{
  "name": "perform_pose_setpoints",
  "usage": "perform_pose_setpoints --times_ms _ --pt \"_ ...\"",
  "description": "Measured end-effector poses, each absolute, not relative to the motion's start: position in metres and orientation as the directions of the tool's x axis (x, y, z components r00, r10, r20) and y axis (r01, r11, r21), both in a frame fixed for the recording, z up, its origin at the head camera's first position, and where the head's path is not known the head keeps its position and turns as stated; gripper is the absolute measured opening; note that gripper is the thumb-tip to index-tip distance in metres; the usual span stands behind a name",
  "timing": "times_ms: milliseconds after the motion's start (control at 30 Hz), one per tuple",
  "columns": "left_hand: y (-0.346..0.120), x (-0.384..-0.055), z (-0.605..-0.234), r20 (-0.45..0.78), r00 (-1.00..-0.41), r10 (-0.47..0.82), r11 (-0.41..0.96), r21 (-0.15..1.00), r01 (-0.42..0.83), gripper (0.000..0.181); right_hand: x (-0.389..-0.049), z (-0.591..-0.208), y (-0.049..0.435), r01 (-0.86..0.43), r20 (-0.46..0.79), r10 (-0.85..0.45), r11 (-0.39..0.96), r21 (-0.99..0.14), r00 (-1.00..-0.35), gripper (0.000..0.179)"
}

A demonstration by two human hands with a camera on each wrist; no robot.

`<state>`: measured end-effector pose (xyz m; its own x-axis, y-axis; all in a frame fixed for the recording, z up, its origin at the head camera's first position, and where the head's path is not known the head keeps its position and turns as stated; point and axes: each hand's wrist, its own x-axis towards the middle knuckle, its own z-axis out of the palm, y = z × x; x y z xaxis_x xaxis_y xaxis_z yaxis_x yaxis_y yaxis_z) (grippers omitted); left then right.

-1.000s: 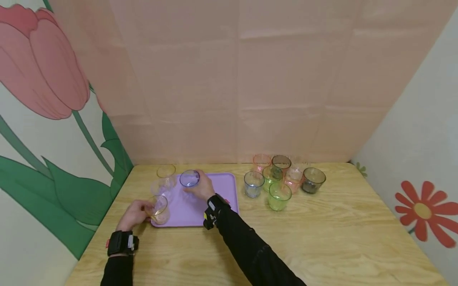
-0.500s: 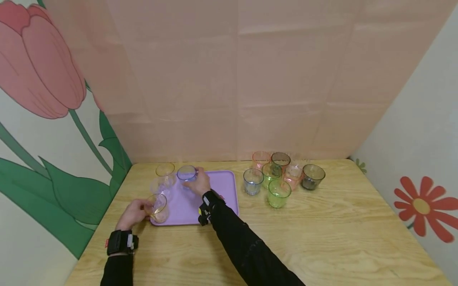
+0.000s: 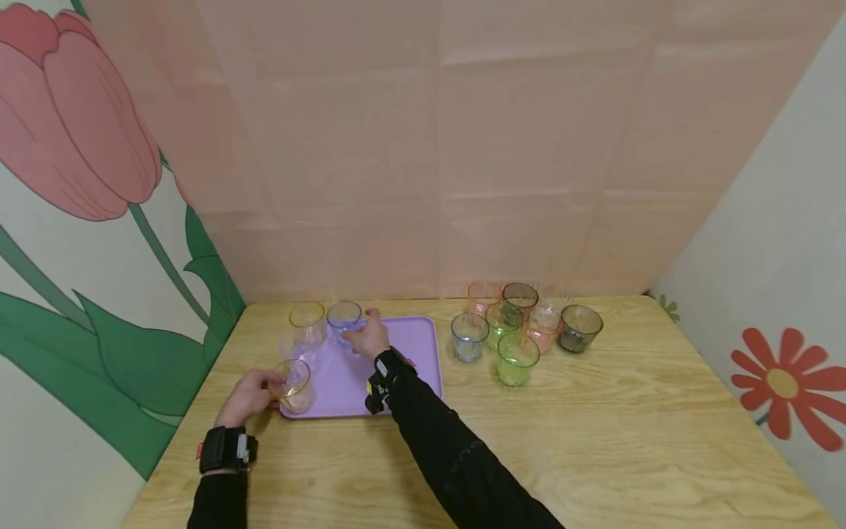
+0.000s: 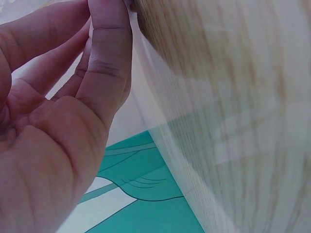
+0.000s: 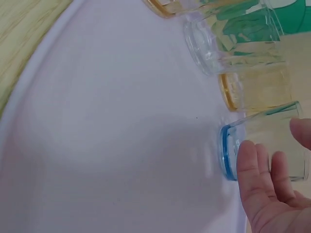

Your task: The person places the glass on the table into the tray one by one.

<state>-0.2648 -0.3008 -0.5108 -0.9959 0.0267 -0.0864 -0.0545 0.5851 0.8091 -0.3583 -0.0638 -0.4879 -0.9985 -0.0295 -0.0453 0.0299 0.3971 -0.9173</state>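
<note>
In the head view my left hand [image 3: 247,397] is at the front left of a lilac tray [image 3: 390,397], its fingers and thumb gripping the side of an amber-rimmed glass [image 3: 297,400]. The left wrist view shows these fingers against the clear glass wall [image 4: 233,121]. My right hand [image 3: 369,339] is at a blue glass [image 3: 344,323] near the tray's back edge. Its fingers lie loosely along the glass, the thumb spread apart from them near the rim. The blue glass [image 5: 231,131] stands upright on the tray in the right wrist view.
Along the tray's left side stand a clear glass [image 5: 238,48] and another amber glass [image 5: 257,90], in line with the blue one. To the right, several glasses cluster on the wooden table [image 3: 628,441], among them a green glass [image 3: 517,360] and a grey glass [image 3: 579,330].
My right hand has moved left and back with the blue glass, which now stands lower, at the row's back end. Its fingers have loosened. The left hand has stayed at the amber-rimmed glass.
</note>
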Motion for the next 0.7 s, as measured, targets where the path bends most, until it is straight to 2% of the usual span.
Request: perform_pose_setpoints --times_ms 333,700 --pt "-0.297 -0.264 -0.510 -0.085 -0.996 0.027 0.589 0.806 -0.053 0.023 -0.363 -0.493 -0.060 0.012 -0.053 -0.095 0.391 -0.920 -0.994 0.064" --pt "-0.301 -0.263 -0.510 -0.079 -0.996 0.047 0.583 0.812 -0.037 0.025 -0.362 -0.503 -0.049 0.026 -0.078 -0.153 0.317 -0.948 -0.985 0.062"
